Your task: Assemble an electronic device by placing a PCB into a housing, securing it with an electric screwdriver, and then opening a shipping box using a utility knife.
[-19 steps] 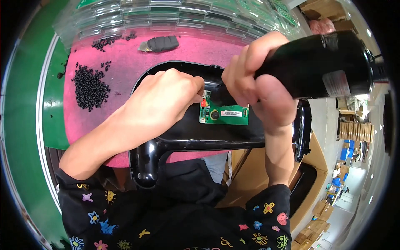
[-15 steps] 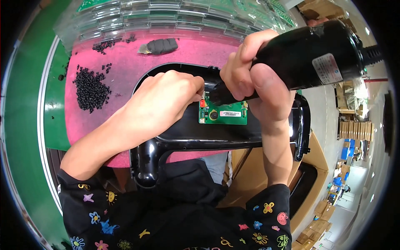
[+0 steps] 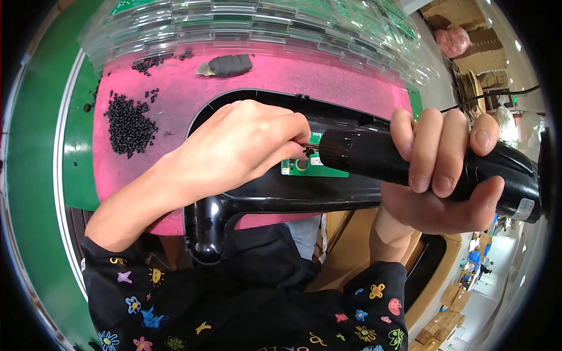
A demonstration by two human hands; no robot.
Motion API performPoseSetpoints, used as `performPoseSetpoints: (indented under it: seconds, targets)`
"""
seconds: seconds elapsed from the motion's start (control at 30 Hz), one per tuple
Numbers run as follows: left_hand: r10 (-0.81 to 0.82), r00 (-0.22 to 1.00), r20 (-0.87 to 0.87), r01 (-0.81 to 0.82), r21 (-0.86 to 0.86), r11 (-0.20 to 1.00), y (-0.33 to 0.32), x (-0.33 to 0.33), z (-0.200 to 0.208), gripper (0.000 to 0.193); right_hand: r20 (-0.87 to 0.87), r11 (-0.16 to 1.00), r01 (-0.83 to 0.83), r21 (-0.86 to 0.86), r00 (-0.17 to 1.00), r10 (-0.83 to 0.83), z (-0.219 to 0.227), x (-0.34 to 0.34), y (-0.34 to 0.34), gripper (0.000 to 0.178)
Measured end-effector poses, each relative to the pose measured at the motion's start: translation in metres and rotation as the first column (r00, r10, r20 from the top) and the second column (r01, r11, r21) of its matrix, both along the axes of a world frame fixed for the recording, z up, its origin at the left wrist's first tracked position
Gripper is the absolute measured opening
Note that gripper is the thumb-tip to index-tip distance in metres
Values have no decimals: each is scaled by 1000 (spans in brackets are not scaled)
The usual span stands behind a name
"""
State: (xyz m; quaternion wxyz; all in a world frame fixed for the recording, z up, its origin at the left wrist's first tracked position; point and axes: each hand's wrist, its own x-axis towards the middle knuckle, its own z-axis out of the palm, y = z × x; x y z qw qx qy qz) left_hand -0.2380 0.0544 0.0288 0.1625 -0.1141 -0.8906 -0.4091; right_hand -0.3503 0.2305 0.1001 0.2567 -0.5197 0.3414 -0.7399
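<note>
By the right hand (image 3: 430, 202), a black power screwdriver (image 3: 363, 155) is firmly gripped, and its front end is held above the green circuit board (image 3: 328, 171), which is placed inside the black plastic housing (image 3: 304, 190). The left hand (image 3: 246, 140) is held with bent fingers just beside the tool's tip, where small dark pieces (image 3: 308, 151) are seen; whether these are pinched cannot be told. At left, a pile of small black screws (image 3: 130, 126) is spread on the pink mat (image 3: 175, 79).
</note>
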Motion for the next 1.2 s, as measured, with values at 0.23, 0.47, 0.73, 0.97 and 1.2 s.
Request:
performPoseSetpoints:
  seconds: [0.23, 0.47, 0.73, 0.97, 1.2]
  targets:
    - [-91, 994, -60, 93, 36, 995, 0, -1, -7, 20, 17, 1000, -20, 6, 1000, 20, -4, -1, 1, 31]
    - [45, 996, 72, -30, -200, 979, -7, 5, 4, 25, 48, 953, 222, 204, 971, -236, -13, 22, 0, 31]
    - [86, 977, 196, -23, -301, 953, -8, 8, 0, 18, 14, 926, 204, 317, 976, -219, -19, 26, -2, 34]
    - [-16, 972, 236, 75, -241, 968, -8, 7, -1, 20, -38, 951, 59, 302, 998, -50, -24, 18, -10, 39]
    - [-4, 973, 229, 71, -286, 956, -6, 8, 0, 22, 37, 940, -177, 291, 984, 174, -27, 0, -19, 39]
